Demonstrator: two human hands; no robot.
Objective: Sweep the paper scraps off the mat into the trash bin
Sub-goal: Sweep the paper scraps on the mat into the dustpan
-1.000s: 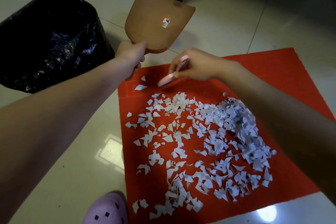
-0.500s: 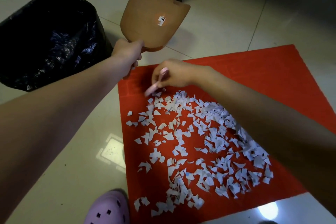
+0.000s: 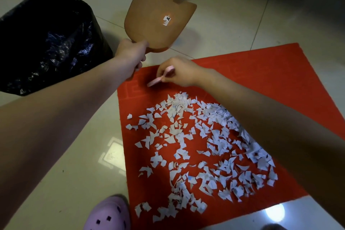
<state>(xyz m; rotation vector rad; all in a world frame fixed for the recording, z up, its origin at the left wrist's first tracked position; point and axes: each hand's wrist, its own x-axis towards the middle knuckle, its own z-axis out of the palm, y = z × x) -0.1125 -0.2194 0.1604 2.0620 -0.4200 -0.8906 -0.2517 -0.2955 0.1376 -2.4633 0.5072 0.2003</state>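
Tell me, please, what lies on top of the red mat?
White paper scraps are scattered across the mat; the right hand holds a pink tool over its far corner. The right forearm hides part of it.

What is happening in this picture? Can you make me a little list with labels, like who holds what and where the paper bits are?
Left hand: grips the brown dustpan by its handle, off the mat, beside the bin
Right hand: pinches a pink tool over the mat's far left corner
Paper scraps: spread over the red mat, not yet swept up
Trash bin: lined with a black bag, on the floor left of the mat
Also there: a purple shoe by the mat's near edge
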